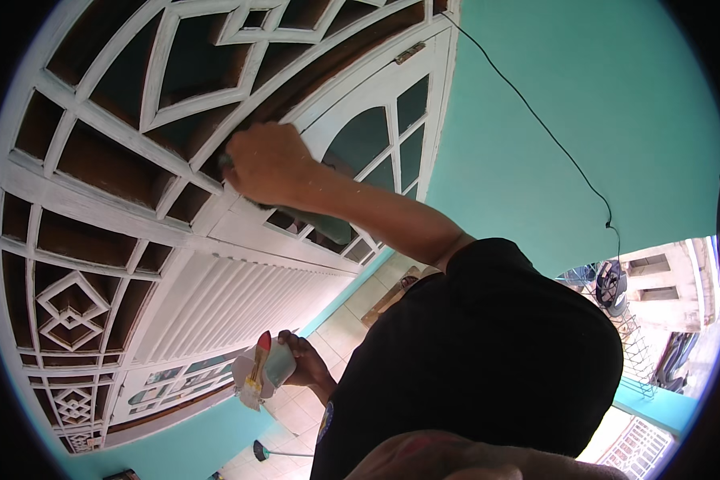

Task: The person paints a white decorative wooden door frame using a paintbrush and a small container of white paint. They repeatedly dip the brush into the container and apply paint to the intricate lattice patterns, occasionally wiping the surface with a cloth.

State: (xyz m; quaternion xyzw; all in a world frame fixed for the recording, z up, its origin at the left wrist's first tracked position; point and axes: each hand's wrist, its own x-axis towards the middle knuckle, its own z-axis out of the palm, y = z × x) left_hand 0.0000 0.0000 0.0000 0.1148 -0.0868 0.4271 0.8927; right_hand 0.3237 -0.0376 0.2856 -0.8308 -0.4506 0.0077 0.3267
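Observation:
My right hand [268, 164] is raised to the white-painted wooden grille [128, 212], its arm stretched across the view. Its fingers are curled closed against a bar; a small dark edge shows by them, but what they grip is hidden. Lower down, my left hand [308, 364] grips the side of a pale, bluish-white cup [280, 364] with a ragged, cut-looking rim. A paintbrush [259, 366] with a red-tipped handle lies against the cup, red end up and pale bristles down.
Beside the grille is a white door [360, 152] with glass panes and a hinge [410, 54]. A black cable [536, 116] hangs down the turquoise wall [656, 104]. Below are floor tiles [344, 328] and a broom [262, 451]. A wire rack [636, 352] stands at the right.

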